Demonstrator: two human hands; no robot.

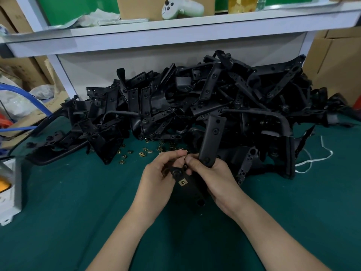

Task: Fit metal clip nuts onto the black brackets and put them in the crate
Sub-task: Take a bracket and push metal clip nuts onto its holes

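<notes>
Both hands are raised over the green mat [78, 192], at the centre of the view, sharing 1 black bracket [214, 132].

Right hand [212, 173]: fingers curled round the bracket's middle, thumb across its front. The bracket's long arm rises out of this grip, leaning slightly right.

Left hand [159, 174]: fingers curled against the bracket's lower left edge, with thumb and forefinger tips brought together beside the right thumb. A small brass-coloured glint shows at those fingertips; whether it is a nut cannot be told.

1 fitted clip nut [183, 182] sits on the bracket's lower tab, between the 2 hands.

Loose clip nuts [144, 150] lie scattered on the mat just beyond the hands, at the foot of the heap of black brackets [195, 98], which spans the rear of the mat against the white shelf unit [175, 34].

Also noted: a white handheld controller [181, 8] on the shelf, a white cord [312, 159] to the right, and a blue hose [29, 96] and cardboard boxes [336, 55] at the edges.
</notes>
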